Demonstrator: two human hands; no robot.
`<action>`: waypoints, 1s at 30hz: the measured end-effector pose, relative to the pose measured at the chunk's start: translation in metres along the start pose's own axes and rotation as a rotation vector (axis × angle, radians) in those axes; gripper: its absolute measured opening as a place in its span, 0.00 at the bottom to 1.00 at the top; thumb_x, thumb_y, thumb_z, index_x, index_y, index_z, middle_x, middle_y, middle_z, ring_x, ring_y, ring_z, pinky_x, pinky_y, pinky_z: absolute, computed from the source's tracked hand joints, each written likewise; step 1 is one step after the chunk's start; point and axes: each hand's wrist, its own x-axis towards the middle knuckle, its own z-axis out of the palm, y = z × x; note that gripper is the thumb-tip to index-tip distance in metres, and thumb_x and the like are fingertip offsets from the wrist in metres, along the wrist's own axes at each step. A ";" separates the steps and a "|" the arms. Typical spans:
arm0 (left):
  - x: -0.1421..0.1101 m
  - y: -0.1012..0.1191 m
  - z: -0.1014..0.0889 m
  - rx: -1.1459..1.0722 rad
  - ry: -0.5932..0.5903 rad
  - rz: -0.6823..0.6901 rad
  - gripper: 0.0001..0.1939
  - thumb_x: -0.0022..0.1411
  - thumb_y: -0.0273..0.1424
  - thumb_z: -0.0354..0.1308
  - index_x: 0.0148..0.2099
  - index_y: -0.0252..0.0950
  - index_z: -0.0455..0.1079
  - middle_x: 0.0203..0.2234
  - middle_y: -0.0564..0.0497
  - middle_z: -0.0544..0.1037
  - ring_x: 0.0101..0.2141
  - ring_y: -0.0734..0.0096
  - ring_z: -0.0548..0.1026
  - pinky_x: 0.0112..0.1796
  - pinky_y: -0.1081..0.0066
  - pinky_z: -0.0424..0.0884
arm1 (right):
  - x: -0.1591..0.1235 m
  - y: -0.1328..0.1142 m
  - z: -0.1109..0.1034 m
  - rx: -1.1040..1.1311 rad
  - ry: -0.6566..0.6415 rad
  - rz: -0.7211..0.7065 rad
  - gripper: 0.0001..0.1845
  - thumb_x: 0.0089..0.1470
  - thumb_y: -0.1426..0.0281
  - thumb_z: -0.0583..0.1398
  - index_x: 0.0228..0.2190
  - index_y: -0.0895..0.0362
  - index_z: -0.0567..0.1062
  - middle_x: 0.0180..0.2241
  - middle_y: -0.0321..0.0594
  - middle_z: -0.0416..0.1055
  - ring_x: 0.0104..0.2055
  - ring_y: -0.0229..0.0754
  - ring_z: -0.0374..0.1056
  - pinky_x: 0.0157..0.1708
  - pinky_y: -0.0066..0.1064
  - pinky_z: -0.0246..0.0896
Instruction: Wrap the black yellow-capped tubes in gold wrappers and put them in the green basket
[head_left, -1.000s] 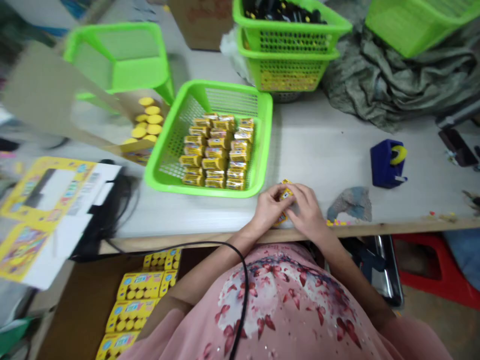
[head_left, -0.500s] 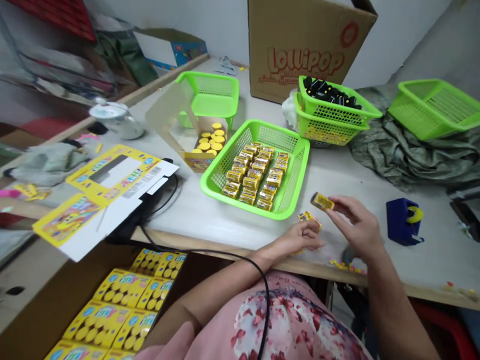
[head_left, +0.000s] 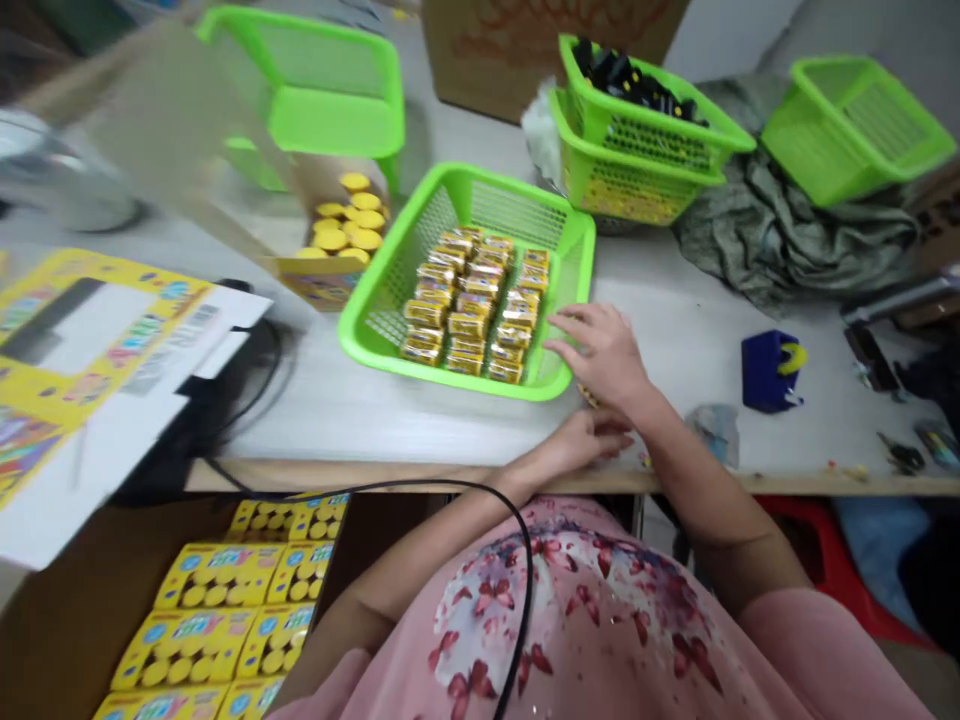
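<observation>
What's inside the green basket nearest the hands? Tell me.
The green basket holds rows of small yellow wrapped packets. The floor beneath them is covered, so any lower layer cannot be seen.

A pink blouse (head_left: 577, 610) is carrying a print of dark-red blossoms across a white patch, while a lime-green mesh basket (head_left: 379, 300) is showing rows of yellow-and-gold packets (head_left: 476, 300). Yellow printed cartons (head_left: 217, 575) are dotted with rows of round yellow shapes. A black cable (head_left: 528, 570) is cutting across the pink, a navy-blue tape dispenser (head_left: 765, 372) is showing a yellow roll, a crumpled cloth (head_left: 780, 225) is showing grey-green, and a brown cardboard box (head_left: 555, 50) is bearing reddish-orange markings.
</observation>
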 end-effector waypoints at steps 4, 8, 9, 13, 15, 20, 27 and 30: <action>-0.001 0.005 -0.005 -0.059 0.193 0.033 0.08 0.54 0.30 0.63 0.37 0.33 0.75 0.26 0.53 0.78 0.24 0.78 0.72 0.30 0.74 0.69 | -0.078 0.058 -0.055 -0.135 0.100 0.251 0.15 0.62 0.63 0.57 0.44 0.54 0.79 0.44 0.46 0.77 0.48 0.49 0.70 0.52 0.44 0.61; 0.000 0.008 -0.005 -0.028 0.258 0.077 0.08 0.55 0.30 0.62 0.38 0.33 0.75 0.28 0.51 0.79 0.24 0.78 0.72 0.29 0.75 0.69 | -0.170 0.105 -0.066 -0.231 0.013 0.511 0.20 0.56 0.61 0.60 0.46 0.59 0.78 0.47 0.54 0.75 0.50 0.56 0.69 0.51 0.52 0.63; 0.001 0.009 -0.004 -0.010 0.276 0.094 0.08 0.56 0.31 0.62 0.38 0.33 0.75 0.29 0.51 0.79 0.24 0.78 0.72 0.29 0.75 0.70 | -0.186 0.112 -0.062 -0.216 0.011 0.544 0.19 0.56 0.62 0.60 0.46 0.59 0.78 0.47 0.55 0.74 0.50 0.56 0.69 0.51 0.52 0.64; -0.001 0.010 -0.005 0.121 0.360 0.140 0.10 0.57 0.33 0.60 0.41 0.33 0.75 0.32 0.50 0.80 0.27 0.76 0.73 0.32 0.72 0.72 | -0.219 0.127 -0.054 -0.162 0.150 0.621 0.17 0.59 0.67 0.52 0.42 0.57 0.78 0.40 0.51 0.75 0.45 0.51 0.70 0.49 0.49 0.65; -0.009 0.007 -0.010 0.258 0.393 0.133 0.12 0.59 0.33 0.57 0.43 0.33 0.74 0.34 0.49 0.79 0.29 0.73 0.74 0.34 0.69 0.73 | -0.229 0.132 -0.065 -0.198 0.212 0.642 0.17 0.60 0.67 0.52 0.42 0.57 0.78 0.41 0.52 0.74 0.47 0.53 0.69 0.51 0.52 0.63; -0.040 0.007 -0.020 1.017 0.485 0.115 0.14 0.60 0.34 0.58 0.47 0.34 0.73 0.40 0.44 0.78 0.37 0.63 0.75 0.44 0.60 0.72 | -0.240 0.115 -0.089 -0.387 0.297 0.634 0.19 0.57 0.63 0.60 0.49 0.55 0.75 0.54 0.55 0.68 0.56 0.61 0.62 0.55 0.57 0.57; -0.031 0.023 -0.019 1.351 0.324 -0.117 0.08 0.56 0.30 0.63 0.40 0.35 0.72 0.36 0.46 0.76 0.38 0.59 0.74 0.42 0.61 0.71 | -0.186 0.017 -0.032 0.133 0.158 0.414 0.09 0.62 0.67 0.57 0.38 0.54 0.78 0.39 0.43 0.78 0.43 0.46 0.72 0.47 0.42 0.66; -0.029 0.022 -0.022 1.320 0.292 -0.118 0.07 0.55 0.29 0.63 0.37 0.36 0.70 0.33 0.48 0.75 0.35 0.62 0.73 0.40 0.63 0.70 | -0.172 -0.003 -0.014 0.282 0.119 0.415 0.09 0.62 0.69 0.57 0.38 0.54 0.79 0.39 0.43 0.78 0.43 0.45 0.73 0.46 0.39 0.67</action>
